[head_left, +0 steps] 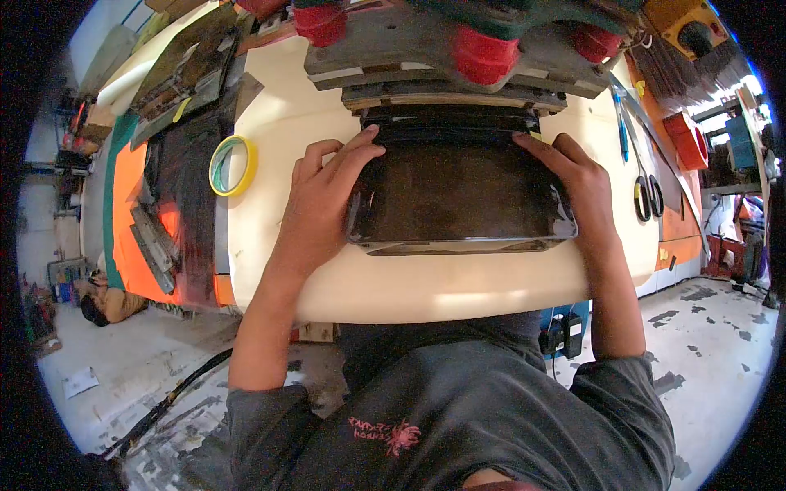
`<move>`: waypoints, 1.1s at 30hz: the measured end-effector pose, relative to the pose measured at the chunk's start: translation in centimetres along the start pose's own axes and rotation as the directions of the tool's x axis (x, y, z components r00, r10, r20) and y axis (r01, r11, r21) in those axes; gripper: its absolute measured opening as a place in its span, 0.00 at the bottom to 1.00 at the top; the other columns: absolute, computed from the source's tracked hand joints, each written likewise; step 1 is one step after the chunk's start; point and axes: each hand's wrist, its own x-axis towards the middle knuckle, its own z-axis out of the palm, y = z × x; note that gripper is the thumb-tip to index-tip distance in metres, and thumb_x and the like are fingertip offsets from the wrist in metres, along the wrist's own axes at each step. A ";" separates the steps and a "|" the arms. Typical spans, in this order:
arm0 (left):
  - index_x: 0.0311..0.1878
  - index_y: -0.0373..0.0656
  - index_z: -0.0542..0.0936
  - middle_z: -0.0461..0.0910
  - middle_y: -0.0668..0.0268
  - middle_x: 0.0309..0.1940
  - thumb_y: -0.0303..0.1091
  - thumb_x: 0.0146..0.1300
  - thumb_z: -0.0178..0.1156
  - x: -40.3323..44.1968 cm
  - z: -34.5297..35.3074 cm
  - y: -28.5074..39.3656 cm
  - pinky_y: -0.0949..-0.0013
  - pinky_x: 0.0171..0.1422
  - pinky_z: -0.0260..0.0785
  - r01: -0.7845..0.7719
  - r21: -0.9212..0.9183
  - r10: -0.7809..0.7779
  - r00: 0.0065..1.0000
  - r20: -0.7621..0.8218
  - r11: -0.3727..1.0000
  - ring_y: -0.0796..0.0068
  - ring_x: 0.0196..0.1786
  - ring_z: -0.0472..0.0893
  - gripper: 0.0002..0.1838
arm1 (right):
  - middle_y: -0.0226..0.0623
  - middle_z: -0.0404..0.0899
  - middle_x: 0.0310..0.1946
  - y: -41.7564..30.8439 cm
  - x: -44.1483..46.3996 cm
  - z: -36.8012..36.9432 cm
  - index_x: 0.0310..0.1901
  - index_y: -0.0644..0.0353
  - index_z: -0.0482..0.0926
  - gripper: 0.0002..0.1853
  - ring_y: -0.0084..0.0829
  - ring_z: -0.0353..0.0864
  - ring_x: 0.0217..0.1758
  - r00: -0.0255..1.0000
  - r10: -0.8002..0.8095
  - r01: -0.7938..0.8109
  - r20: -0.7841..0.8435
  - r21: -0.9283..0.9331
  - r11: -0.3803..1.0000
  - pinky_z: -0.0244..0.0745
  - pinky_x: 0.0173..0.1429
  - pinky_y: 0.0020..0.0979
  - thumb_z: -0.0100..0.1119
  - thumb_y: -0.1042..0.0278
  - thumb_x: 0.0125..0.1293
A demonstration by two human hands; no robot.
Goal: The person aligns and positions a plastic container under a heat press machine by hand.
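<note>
While the fingers of the left hand (323, 184) lie partly curled, two tips slightly apart at the upper left corner of a dark glossy panel (467, 196), those of the right hand (585, 176) bend at its upper right corner, one tip pointing inward. Both hands touch the panel; whether either grips it cannot be told, as the undersides of the fingers are hidden. The panel rests on the pale desk (458, 286) between the hands, its far edge lost in shadow beneath a machine (393, 49) whose red cylinders (487, 59) run out of view at the top. To the left stands or lies a yellow tape roll (249, 172); to the right, a blue pen (621, 131) lies near black-handled scissors (650, 196). Farther left, dark sheets (196, 204) partly cover an orange sheet (131, 254). Low beyond them, another person (119, 304) is small and hard to make out.
</note>
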 end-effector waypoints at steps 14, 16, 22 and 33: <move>0.70 0.49 0.77 0.77 0.67 0.76 0.19 0.55 0.66 -0.2 0.2 -0.2 0.51 0.71 0.69 -0.041 0.010 0.041 0.998 -0.048 0.999 0.51 0.64 0.76 0.36 | 0.35 0.78 0.36 -0.1 0.0 -0.1 0.66 0.34 0.86 0.29 0.40 0.87 0.37 1.000 -0.006 0.006 -0.018 0.043 0.999 0.83 0.45 0.38 0.56 0.76 0.67; 0.70 0.49 0.77 0.77 0.67 0.76 0.20 0.55 0.66 -0.1 0.2 -0.3 0.51 0.71 0.69 -0.051 0.013 0.052 0.997 -0.056 0.999 0.51 0.64 0.76 0.35 | 0.35 0.78 0.37 0.0 -0.1 -0.1 0.66 0.33 0.85 0.30 0.40 0.87 0.37 1.000 0.000 0.000 -0.014 0.046 0.999 0.83 0.45 0.38 0.55 0.77 0.68; 0.69 0.49 0.78 0.79 0.68 0.75 0.22 0.56 0.67 0.0 -0.1 0.0 0.53 0.72 0.70 -0.062 0.002 0.062 0.996 -0.057 0.998 0.53 0.63 0.77 0.34 | 0.35 0.80 0.40 0.2 -0.2 -0.2 0.68 0.34 0.84 0.30 0.43 0.88 0.40 1.000 -0.001 0.001 0.010 0.035 0.999 0.84 0.47 0.39 0.55 0.76 0.68; 0.69 0.51 0.79 0.80 0.69 0.73 0.23 0.52 0.72 -0.1 0.0 0.5 0.53 0.73 0.69 -0.032 -0.028 0.030 0.998 -0.058 0.999 0.54 0.64 0.77 0.37 | 0.40 0.85 0.48 1.1 -0.4 0.3 0.66 0.40 0.83 0.28 0.53 0.89 0.48 0.997 -0.033 0.038 -0.062 0.085 0.996 0.85 0.52 0.46 0.63 0.72 0.63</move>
